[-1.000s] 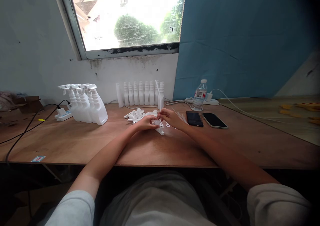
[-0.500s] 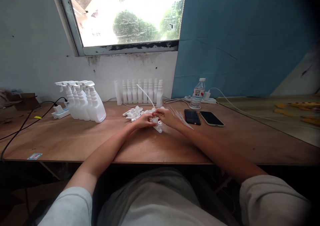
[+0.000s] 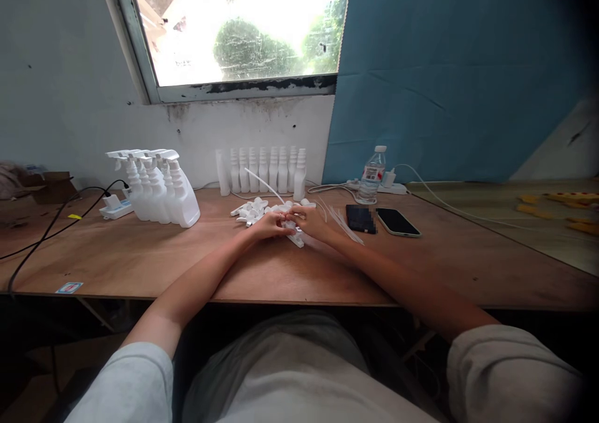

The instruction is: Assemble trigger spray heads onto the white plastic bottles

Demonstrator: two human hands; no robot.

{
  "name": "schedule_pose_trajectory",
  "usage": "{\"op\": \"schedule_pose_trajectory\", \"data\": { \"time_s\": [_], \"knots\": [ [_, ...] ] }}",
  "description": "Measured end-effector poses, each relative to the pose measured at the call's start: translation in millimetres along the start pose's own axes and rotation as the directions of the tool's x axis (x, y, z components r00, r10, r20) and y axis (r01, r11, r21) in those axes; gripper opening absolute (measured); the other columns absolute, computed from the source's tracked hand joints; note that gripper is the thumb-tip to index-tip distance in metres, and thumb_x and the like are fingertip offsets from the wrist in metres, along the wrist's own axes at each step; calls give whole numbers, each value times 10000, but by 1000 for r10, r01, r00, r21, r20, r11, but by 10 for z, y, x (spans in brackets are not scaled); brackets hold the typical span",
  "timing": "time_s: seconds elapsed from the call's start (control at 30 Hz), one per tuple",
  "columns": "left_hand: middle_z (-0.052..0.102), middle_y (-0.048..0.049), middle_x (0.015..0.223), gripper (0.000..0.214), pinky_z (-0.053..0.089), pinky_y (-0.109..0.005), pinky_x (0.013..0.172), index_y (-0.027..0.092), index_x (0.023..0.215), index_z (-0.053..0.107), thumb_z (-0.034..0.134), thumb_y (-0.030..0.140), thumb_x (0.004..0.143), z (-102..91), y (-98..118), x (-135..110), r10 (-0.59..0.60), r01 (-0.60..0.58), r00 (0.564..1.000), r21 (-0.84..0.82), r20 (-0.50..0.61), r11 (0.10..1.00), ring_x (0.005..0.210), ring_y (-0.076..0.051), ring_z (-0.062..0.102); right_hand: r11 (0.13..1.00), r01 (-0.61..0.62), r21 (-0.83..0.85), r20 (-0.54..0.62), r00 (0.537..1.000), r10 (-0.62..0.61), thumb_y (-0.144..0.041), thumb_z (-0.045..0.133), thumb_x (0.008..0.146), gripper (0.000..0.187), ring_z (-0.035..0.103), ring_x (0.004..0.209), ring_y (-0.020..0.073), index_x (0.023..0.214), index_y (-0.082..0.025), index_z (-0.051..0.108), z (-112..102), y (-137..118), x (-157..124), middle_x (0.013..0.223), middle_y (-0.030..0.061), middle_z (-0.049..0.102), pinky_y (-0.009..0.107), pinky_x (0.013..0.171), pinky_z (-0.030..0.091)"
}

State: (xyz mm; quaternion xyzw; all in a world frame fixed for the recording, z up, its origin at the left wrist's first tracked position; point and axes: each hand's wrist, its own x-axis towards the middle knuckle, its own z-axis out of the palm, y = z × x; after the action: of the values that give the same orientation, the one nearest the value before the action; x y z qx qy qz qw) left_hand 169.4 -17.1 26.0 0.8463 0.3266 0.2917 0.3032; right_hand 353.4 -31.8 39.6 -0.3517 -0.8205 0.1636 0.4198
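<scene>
My left hand (image 3: 270,226) and my right hand (image 3: 309,219) meet above the middle of the table. The fingers of my left hand are closed around a white spray head (image 3: 291,225), which is mostly hidden by both hands. Pinched in my right hand is a thin white plastic tube (image 3: 262,183); its free end sticks up and to the left, while its lower end is hidden at my fingertips. Loose white spray heads (image 3: 251,211) lie in a pile beside and behind my hands. To the right of my right hand, several thin clear tubes (image 3: 345,224) rest on the wood.
White spray bottles with heads (image 3: 161,193) stand at the left, near a power strip (image 3: 116,209). Several white bottles without heads (image 3: 262,172) line the wall. A water bottle (image 3: 371,176), a dark phone (image 3: 399,222) and a black flat object (image 3: 360,218) are at the right.
The tube's free end has swung left and lower. Both hands stay close together in nearly the same spot. The whole view has shifted slightly.
</scene>
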Motion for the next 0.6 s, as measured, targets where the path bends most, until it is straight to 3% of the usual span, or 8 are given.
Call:
{"op": "schedule_pose_trajectory", "data": {
  "time_s": [0.1, 0.2, 0.27, 0.33, 0.43, 0.53, 0.6],
  "knots": [
    [532, -4, 744, 479, 377, -205, 456, 112, 867, 644, 708, 552, 689, -15, 43, -13, -47, 47, 998, -5, 34, 999, 518, -74, 497, 998, -14, 68, 38, 999, 12, -563, 530, 819, 394, 557, 634, 165, 685, -210, 642, -29, 32, 4, 687, 26, 624, 278, 601, 445],
    [569, -31, 843, 499, 392, -211, 460, 107, 954, 644, 727, 520, 687, -15, 78, -17, -25, 26, 999, -24, 46, 999, 525, -73, 515, 975, -38, 219, 89, 996, 18, -583, 520, 828, 421, 622, 739, 191, 780, -193, 670, -123, 127, 70, 779, 51, 665, 292, 657, 500],
    [580, -42, 873, 518, 411, -212, 489, 103, 1013, 638, 748, 487, 681, -5, 84, -15, -34, 35, 999, -28, 22, 999, 548, -75, 532, 941, -77, 331, 63, 996, 60, -569, 479, 857, 433, 648, 826, 209, 893, -179, 665, -223, 225, 180, 897, 82, 685, 303, 688, 524],
    [587, -38, 834, 552, 428, -216, 515, 97, 1070, 621, 762, 464, 682, 8, 77, -13, -79, 79, 997, -36, 11, 996, 558, -86, 552, 944, -109, 312, -18, 993, 121, -513, 471, 872, 404, 653, 836, 206, 1008, -173, 642, -335, 342, 344, 972, 103, 683, 299, 680, 531],
    [597, -44, 834, 567, 446, -225, 531, 82, 1065, 612, 776, 456, 672, 16, 60, -7, -96, 97, 995, -43, 15, 994, 559, -96, 568, 977, -165, -138, -71, 985, 157, -307, 572, 815, 398, 644, 821, 209, 1190, -177, 596, -473, 503, 640, 1024, 112, 672, 314, 737, 519],
    [603, -86, 970, 554, 458, -226, 523, 77, 1018, 624, 776, 473, 664, 14, 64, -2, -85, 86, 996, -26, 18, 996, 568, -89, 576, 732, -206, -649, 17, 958, 285, -148, 628, 741, 700, 630, 956, 283, 1406, -255, 436, -516, 583, 910, 1154, 146, 623, 373, 829, 492],
    [582, -115, 1084, 552, 461, -222, 500, 81, 1003, 625, 770, 488, 660, 15, 77, -1, -92, 93, 996, -31, 18, 995, 566, -80, 579, 602, -207, -771, 42, 927, 372, -124, 624, 748, 786, 606, 1035, 329, 1462, -296, 346, -491, 592, 1060, 1210, 179, 584, 424, 868, 470]
  ]
}}
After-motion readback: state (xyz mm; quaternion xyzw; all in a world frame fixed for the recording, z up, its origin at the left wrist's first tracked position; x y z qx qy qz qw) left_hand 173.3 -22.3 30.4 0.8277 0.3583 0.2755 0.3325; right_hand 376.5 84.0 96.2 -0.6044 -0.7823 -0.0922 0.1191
